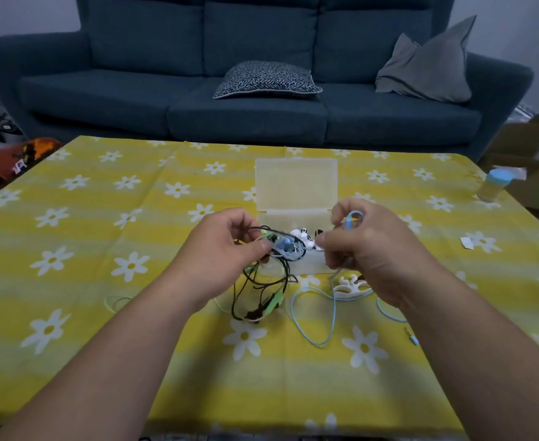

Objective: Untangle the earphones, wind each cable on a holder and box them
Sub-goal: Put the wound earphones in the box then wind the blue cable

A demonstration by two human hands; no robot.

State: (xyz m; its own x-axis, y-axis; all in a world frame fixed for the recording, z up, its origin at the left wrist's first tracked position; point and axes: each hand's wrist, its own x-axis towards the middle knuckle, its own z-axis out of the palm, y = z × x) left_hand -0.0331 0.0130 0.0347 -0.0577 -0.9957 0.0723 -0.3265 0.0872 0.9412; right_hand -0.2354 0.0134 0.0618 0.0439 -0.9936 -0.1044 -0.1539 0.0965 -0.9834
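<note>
Blue cable (334, 316) trails over the yellow cloth at centre frame, its upper end pinched in the right hand (373, 249). The left hand (227, 249) pinches the black-and-green tangle (285, 248) before the open clear box (295, 183). Easing the blue strand out slowly, never tugging, should stop knots tightening.

My bare forearms enter from the lower corners and converge mid-frame. Left grip (227, 249): fingers curled, thumb pinching the cable tangle (281, 246). Right grip (368, 249): fingertips pinching the blue cable (353, 214), back of hand toward me.
</note>
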